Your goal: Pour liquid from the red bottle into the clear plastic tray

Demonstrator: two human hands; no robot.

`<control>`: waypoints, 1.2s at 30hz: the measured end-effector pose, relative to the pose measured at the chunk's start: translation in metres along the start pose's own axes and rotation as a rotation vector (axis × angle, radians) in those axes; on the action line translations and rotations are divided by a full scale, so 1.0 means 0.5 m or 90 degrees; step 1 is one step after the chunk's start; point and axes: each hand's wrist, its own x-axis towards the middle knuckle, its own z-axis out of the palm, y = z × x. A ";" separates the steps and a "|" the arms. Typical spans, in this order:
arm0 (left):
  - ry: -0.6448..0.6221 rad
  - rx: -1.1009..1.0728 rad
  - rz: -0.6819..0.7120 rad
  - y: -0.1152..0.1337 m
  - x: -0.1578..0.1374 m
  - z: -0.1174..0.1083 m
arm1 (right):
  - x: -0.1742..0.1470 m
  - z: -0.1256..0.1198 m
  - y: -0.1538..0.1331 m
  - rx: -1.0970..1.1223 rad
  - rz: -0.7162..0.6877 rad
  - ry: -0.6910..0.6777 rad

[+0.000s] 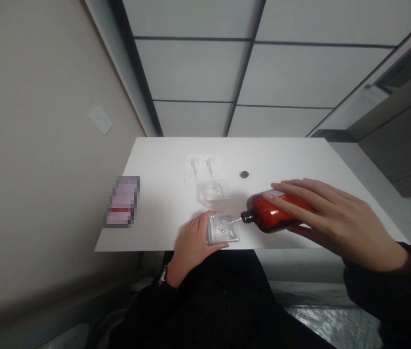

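Observation:
My right hand (339, 223) wraps round an amber bottle (276, 215), tilted with its open dark neck pointing left. A thin stream of clear liquid runs from the neck onto a square clear container (223, 235), which has a round opening in its top. My left hand (194, 241) grips that container from its left side near the table's front edge. Just behind it is a second clear square container (217, 192), touched by neither hand. A small dark round cap (244, 174) lies behind the bottle.
Two white pieces with thin stems (203, 166) lie on a pale sheet at the back of the white table (162, 194). A blurred pinkish item (122, 201) is at the table's left edge. A wall with an outlet (101, 120) borders the left; a panelled surface stands behind.

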 end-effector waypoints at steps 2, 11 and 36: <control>0.002 0.000 0.002 -0.001 0.000 0.000 | 0.000 0.000 0.001 0.007 0.001 -0.004; 0.003 0.000 0.003 0.001 0.001 0.000 | 0.002 0.007 -0.003 -0.003 -0.017 -0.013; -0.009 0.013 0.011 0.001 0.002 -0.002 | -0.007 0.090 -0.031 0.079 -0.017 -0.025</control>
